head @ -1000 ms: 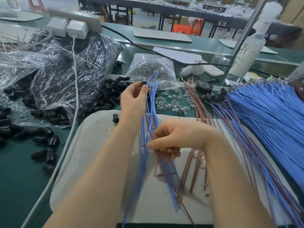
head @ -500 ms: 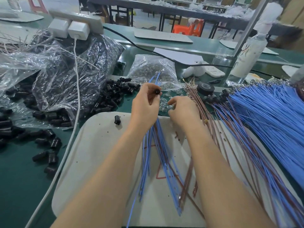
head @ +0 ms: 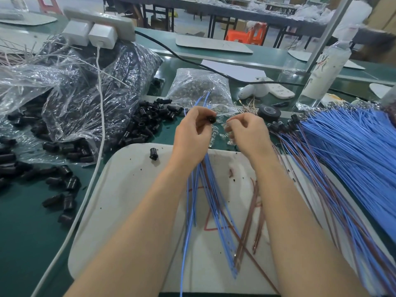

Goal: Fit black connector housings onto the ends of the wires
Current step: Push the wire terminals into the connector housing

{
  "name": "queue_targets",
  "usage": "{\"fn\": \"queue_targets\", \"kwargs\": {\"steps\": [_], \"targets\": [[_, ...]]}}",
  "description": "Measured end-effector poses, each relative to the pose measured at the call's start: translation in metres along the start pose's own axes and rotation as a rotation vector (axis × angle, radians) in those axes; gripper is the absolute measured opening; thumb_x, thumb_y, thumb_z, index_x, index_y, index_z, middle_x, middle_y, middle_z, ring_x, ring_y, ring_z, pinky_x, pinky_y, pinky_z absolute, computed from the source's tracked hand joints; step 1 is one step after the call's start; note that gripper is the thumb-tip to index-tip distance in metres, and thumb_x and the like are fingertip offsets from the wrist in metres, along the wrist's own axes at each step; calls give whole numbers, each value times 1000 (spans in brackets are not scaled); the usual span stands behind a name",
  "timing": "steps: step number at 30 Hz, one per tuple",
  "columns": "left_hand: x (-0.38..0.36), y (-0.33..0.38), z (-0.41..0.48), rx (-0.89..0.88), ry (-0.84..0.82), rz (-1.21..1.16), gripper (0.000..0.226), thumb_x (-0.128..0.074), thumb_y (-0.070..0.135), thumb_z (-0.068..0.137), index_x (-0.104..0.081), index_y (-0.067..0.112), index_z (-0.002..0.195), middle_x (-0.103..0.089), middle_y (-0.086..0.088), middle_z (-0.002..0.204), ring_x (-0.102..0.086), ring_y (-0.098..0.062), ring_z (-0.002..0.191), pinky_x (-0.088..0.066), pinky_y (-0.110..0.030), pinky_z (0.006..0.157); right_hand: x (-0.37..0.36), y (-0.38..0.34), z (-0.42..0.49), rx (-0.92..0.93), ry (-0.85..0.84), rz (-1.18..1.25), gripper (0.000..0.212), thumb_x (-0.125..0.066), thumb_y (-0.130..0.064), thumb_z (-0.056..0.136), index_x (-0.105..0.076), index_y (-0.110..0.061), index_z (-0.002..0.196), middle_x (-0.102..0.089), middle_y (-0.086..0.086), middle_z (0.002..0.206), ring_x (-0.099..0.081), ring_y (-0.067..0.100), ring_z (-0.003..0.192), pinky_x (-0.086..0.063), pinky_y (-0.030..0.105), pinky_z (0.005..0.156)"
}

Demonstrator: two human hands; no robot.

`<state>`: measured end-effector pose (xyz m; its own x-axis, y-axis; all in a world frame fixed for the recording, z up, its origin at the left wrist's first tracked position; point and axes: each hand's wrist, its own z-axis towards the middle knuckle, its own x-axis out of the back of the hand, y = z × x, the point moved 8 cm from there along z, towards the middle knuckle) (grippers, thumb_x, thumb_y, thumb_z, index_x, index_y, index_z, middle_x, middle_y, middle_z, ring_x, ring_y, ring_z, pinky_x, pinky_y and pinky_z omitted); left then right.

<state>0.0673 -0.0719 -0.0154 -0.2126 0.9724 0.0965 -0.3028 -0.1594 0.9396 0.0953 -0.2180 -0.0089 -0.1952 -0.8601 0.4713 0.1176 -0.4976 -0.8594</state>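
White board [head: 120, 211]: nearest to me, lying on the green bench, speckled with dark crumbs.
Held wires [head: 214, 206]: a blue and brown bunch fans over the board towards me; its far ends poke up past the fist.
Loose brown wires [head: 255, 213]: on the board, right of the bunch.
Stray housing [head: 153, 154]: alone at the board's far-left corner.
Left hand [head: 192, 133]: I see the fingers wrapped round the bunch, thumb and forefinger pinching the black housing [head: 211, 120] above the board's far edge.
Right hand [head: 246, 131]: just right of the left, apart from it, fingers curled, tips down among small clear parts [head: 216, 133] — I cannot tell whether they grip one.
Housing pile [head: 147, 123]: left of the hands, spilling from a crumpled plastic bag [head: 85, 86].
Blue wire bundle [head: 347, 142]: on the right, fanned out.
Clear bag [head: 199, 88]: beyond the hands, full of pale parts.
Tape roll [head: 269, 112]: far right of that bag, flat on the bench.
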Motion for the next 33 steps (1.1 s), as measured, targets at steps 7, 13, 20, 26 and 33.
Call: {"fn": "queue_targets", "kwargs": {"steps": [7, 13, 20, 26, 33], "targets": [[-7, 0, -1, 31, -41, -19, 21, -48, -2, 91, -60, 13, 101, -68, -3, 101, -63, -13, 98, -49, -27, 94, 2, 9, -15, -59, -98, 434, 20, -51, 0, 89, -61, -15, 81, -70, -2, 68, -61, 4, 57, -51, 18, 59], [-11, 0, -2, 48, -89, 7, 22, -48, -2, 91, -60, 12, 102, -68, -3, 103, -63, -13, 99, -49, -31, 95, 6, 3, -18, 1, -125, 465, 24, -53, 3, 88, -63, -17, 78, -70, -4, 64, -61, 3, 58, -51, 16, 59], [-13, 0, -4, 41, -106, 22, 22, -48, -2, 90, -62, 11, 102, -68, -1, 99, -64, -12, 96, -50, -29, 94, 11, -5, -20, 116, -43, 219, 26, -57, -4, 86, -64, -27, 76, -65, -5, 68, -61, 13, 65, -55, 36, 70], [-1, -3, 0, 77, 10, -73, 28, -49, -1, 87, -60, 24, 90, -70, 4, 91, -64, -10, 87, -51, -25, 84, 12, 7, -19, 118, 58, -66, 16, -57, -10, 88, -68, -21, 90, -70, -1, 80, -61, 11, 71, -43, 13, 64], [25, -15, 5, 188, 201, -307, 17, -48, 8, 93, -58, 22, 94, -70, 11, 78, -56, 0, 64, -47, -12, 61, -24, 5, -21, 158, -125, -382, 32, -52, -12, 94, -59, -17, 125, -56, 2, 128, -54, 18, 111, -40, 24, 97]]}}
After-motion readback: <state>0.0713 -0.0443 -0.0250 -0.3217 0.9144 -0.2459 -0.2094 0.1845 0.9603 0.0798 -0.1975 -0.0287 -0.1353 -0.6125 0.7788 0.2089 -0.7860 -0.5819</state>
